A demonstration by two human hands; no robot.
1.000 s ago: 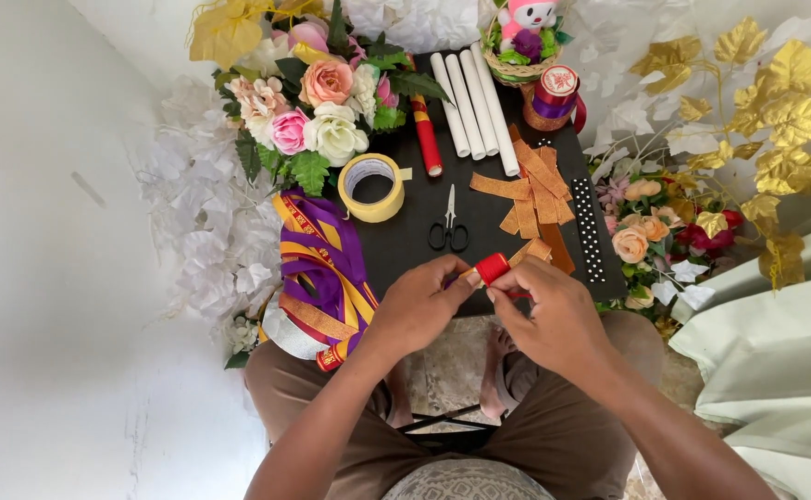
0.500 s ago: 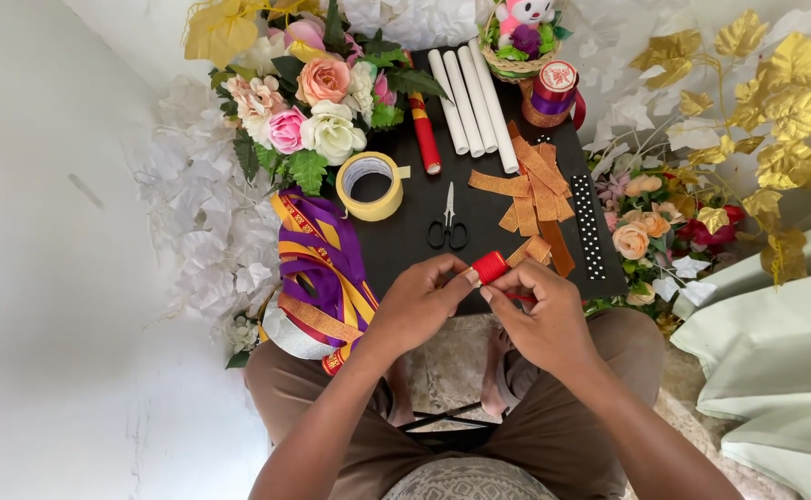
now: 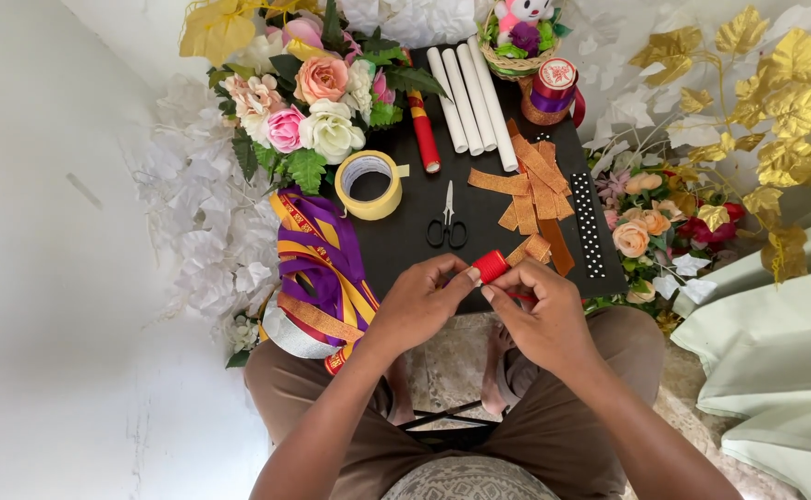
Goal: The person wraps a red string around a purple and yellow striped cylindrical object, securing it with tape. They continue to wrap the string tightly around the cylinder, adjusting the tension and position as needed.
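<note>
Now, left hand [image 3: 424, 301] and right hand [image 3: 540, 315] pinching small red thread spool [image 3: 492, 266] with fingertips, over matte black board [image 3: 405, 231], steel scissors [image 3: 446, 225] near, glittery orange strips [image 3: 530, 190] beside.

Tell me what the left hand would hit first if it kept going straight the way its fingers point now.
The left hand points up and to the right, its fingertips already on the red spool that both hands hold. Past that, the first thing in line looks like the pile of orange ribbon strips, though one view leaves height unclear.

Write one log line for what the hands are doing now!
left hand: pinching red spool | right hand: gripping spool too | scissors: lying flat on black table
</note>
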